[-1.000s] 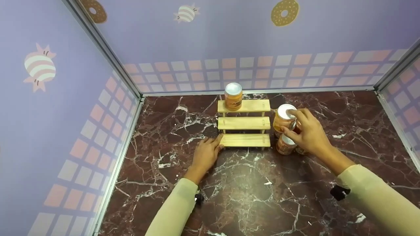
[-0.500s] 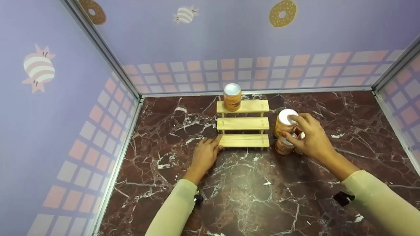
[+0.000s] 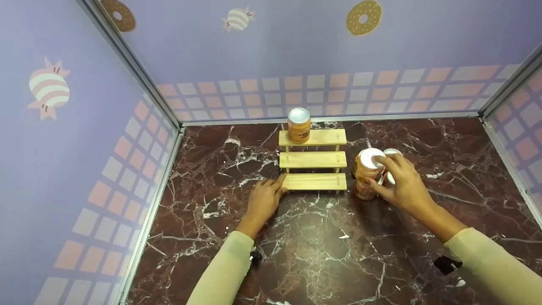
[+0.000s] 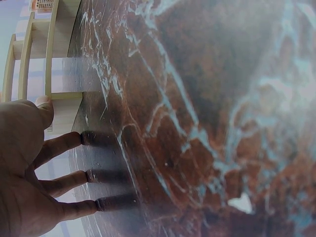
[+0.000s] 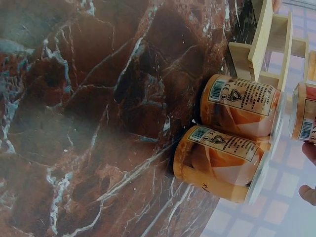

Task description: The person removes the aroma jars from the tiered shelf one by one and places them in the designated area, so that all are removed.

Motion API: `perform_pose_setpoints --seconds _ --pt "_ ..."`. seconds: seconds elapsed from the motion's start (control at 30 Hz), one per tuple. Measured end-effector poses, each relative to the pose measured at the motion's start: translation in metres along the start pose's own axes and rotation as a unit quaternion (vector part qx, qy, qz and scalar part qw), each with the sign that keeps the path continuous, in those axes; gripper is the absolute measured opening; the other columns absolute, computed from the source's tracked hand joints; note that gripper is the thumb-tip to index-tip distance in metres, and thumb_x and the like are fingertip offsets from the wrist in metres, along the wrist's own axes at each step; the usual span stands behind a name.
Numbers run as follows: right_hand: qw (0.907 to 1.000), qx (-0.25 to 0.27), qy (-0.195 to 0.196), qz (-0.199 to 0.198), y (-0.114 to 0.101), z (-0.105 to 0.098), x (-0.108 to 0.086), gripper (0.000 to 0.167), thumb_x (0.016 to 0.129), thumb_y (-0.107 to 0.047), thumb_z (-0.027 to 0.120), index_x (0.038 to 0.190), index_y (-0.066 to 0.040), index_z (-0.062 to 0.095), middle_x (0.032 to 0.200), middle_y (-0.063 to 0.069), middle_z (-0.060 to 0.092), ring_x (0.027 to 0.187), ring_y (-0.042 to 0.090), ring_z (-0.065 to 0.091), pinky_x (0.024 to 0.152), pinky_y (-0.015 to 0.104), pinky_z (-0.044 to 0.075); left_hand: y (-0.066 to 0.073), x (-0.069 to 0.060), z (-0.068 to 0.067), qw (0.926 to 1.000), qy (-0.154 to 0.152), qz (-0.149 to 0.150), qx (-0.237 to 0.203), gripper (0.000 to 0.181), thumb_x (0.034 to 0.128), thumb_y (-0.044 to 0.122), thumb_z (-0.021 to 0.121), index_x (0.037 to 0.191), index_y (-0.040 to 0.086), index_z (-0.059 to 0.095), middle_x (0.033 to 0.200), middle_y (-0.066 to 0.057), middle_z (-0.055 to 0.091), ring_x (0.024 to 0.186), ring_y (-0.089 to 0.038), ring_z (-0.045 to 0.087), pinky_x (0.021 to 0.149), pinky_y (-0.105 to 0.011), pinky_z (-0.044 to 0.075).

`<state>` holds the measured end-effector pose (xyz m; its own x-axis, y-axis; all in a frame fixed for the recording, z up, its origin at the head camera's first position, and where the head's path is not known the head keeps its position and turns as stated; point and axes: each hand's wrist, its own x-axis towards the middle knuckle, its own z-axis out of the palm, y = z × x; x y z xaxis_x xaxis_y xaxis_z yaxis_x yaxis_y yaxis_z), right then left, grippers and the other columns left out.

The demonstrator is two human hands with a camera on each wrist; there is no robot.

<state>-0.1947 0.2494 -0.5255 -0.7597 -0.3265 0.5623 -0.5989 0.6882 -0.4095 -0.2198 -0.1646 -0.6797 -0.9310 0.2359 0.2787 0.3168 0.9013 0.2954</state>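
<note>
In the head view, my right hand pinches a can with a white lid, held higher than the cans around it. That can is at the right edge of the right wrist view, where two orange-labelled cans stand upright on the table. A three-step wooden rack stands left of them, with one can on its top step's left part. My left hand touches the bottom step's left end; its spread fingers reach the table.
The dark red marbled table runs back to a purple wall with a tile pattern. Another purple wall borders the left side. Lids of further cans show beyond my right hand.
My right hand has brought the pinched can a little nearer to me, now over the front can of the group. The left hand has kept its place at the rack.
</note>
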Motion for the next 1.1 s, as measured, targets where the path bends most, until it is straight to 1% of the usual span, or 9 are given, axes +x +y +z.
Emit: perform_pose_setpoints --seconds 0.17,0.3,0.5,0.7,0.87,1.0,1.1 --pt "1.0 0.001 0.001 0.007 -0.003 -0.001 -0.004 0.061 0.083 -0.011 0.095 0.137 -0.005 0.068 0.125 0.03 0.068 0.111 0.051 0.068 0.109 0.078 0.048 0.001 0.0 -0.001 1.0 0.004 -0.002 -0.003 0.056 0.1099 0.056 0.058 0.161 0.034 0.059 0.127 -0.01 0.081 0.128 -0.046 0.072 0.111 -0.064 0.058" --pt "1.0 0.0 0.003 0.009 -0.005 -0.002 -0.007 0.06 0.082 -0.01 0.095 0.136 -0.005 0.068 0.126 0.03 0.069 0.118 0.051 0.066 0.113 0.08 0.044 0.002 0.0 -0.002 1.0 0.001 -0.004 -0.001 0.056 0.1099 0.056 0.058 0.161 0.034 0.059 0.127 -0.008 0.081 0.128 -0.045 0.072 0.111 -0.064 0.057" --pt "0.9999 -0.006 -0.002 0.013 -0.007 -0.004 -0.012 0.061 0.082 -0.012 0.096 0.136 -0.005 0.068 0.125 0.028 0.07 0.118 0.051 0.067 0.118 0.083 0.038 0.005 0.0 -0.005 1.0 -0.003 -0.007 0.002 0.055 0.1104 0.055 0.057 0.161 0.036 0.058 0.128 -0.007 0.081 0.129 -0.047 0.071 0.111 -0.066 0.057" --pt "0.9997 0.006 -0.007 0.023 -0.009 -0.006 -0.019 0.062 0.081 -0.012 0.096 0.136 -0.005 0.069 0.126 0.028 0.069 0.119 0.054 0.068 0.12 0.087 0.032 0.004 -0.001 -0.006 0.9998 -0.009 -0.013 -0.013 0.055 0.1102 0.054 0.059 0.162 0.036 0.057 0.131 -0.008 0.08 0.132 -0.047 0.07 0.113 -0.066 0.056" --pt "0.9997 0.011 -0.004 0.022 -0.01 -0.007 -0.024 0.061 0.08 -0.011 0.095 0.134 -0.003 0.069 0.125 0.027 0.069 0.119 0.053 0.068 0.12 0.087 0.031 0.003 0.0 -0.004 0.9998 -0.006 -0.012 -0.016 0.055 0.11 0.054 0.06 0.162 0.036 0.057 0.132 -0.008 0.08 0.132 -0.046 0.07 0.114 -0.066 0.056" --pt "0.9998 0.008 0.0 0.017 -0.012 -0.008 -0.027 0.06 0.08 -0.01 0.095 0.133 -0.002 0.069 0.123 0.028 0.069 0.115 0.052 0.068 0.119 0.086 0.033 0.001 0.0 -0.002 0.9998 0.004 -0.007 -0.02 0.055 0.1094 0.054 0.061 0.161 0.036 0.059 0.13 -0.008 0.08 0.129 -0.047 0.071 0.111 -0.068 0.057" --pt "0.9998 0.009 0.001 0.016 -0.014 -0.009 -0.029 0.061 0.079 -0.009 0.095 0.133 -0.002 0.069 0.124 0.028 0.069 0.114 0.052 0.068 0.12 0.086 0.033 0.001 0.0 -0.002 0.9998 0.011 -0.002 -0.015 0.054 0.1095 0.055 0.06 0.161 0.036 0.059 0.129 -0.007 0.081 0.127 -0.047 0.072 0.108 -0.067 0.058"
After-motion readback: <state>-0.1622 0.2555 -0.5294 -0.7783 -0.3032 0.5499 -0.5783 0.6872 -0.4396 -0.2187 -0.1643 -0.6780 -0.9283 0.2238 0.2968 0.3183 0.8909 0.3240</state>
